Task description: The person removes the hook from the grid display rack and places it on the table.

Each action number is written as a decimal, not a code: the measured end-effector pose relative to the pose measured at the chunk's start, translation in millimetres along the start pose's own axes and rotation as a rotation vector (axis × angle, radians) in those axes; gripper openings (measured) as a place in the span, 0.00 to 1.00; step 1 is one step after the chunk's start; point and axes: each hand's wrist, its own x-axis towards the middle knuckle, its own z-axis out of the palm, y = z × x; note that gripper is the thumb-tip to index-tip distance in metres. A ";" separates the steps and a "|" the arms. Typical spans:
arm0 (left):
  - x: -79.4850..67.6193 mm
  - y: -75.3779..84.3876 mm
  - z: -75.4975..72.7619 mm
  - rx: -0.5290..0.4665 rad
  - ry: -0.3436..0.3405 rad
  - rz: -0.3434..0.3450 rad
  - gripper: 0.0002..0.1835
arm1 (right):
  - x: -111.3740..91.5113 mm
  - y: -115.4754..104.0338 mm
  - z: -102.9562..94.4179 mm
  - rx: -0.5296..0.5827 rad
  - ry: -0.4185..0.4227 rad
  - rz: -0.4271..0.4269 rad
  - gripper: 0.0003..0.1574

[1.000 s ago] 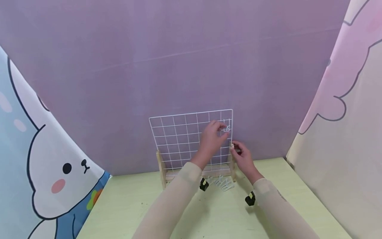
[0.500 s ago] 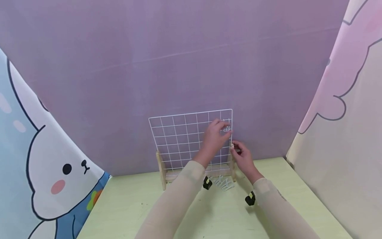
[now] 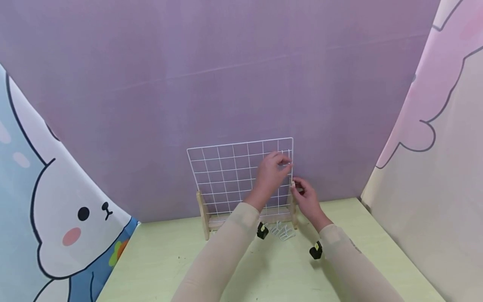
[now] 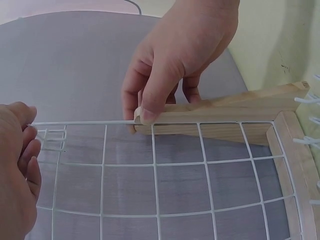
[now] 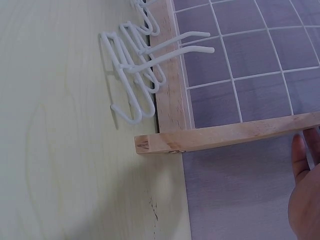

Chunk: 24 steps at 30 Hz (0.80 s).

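A white wire grid panel (image 3: 226,174) stands upright in a wooden stand (image 3: 203,214). At its upper right corner my left hand (image 3: 269,176) pinches a white wire hook (image 4: 54,139) that lies against the grid; the fingers hide much of it. Lower down, the thumb and fingers of my right hand (image 3: 309,201) hold the top of the stand's right post (image 4: 220,107), where the panel's edge sits. The right wrist view shows that post (image 5: 225,137) from below, with part of the right hand (image 5: 307,200) at its far end.
Several loose white wire hooks (image 5: 125,75) lie on the pale table (image 3: 151,260) before the stand's base. A purple backdrop (image 3: 241,84) rises close behind the panel. Printed cloth walls (image 3: 75,188) stand at both sides.
My left hand has shifted slightly right, and its fingers now cover the hook at the panel's upper right. My right hand keeps its hold on the post.
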 end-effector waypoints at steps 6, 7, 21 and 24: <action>-2.4 -3.5 -1.6 -0.023 0.006 -0.019 0.04 | -1.3 4.4 3.4 0.001 0.009 -0.015 0.20; -2.6 -4.4 -1.8 -0.024 0.012 -0.019 0.04 | -1.5 4.7 4.3 0.002 0.007 -0.016 0.20; 3.0 -10.9 -11.9 -0.035 0.097 0.061 0.02 | -2.6 -24.6 7.0 0.046 -0.034 0.026 0.22; 3.3 -12.0 -15.2 -0.050 0.113 0.065 0.03 | -5.4 -32.4 7.0 0.058 -0.039 0.016 0.22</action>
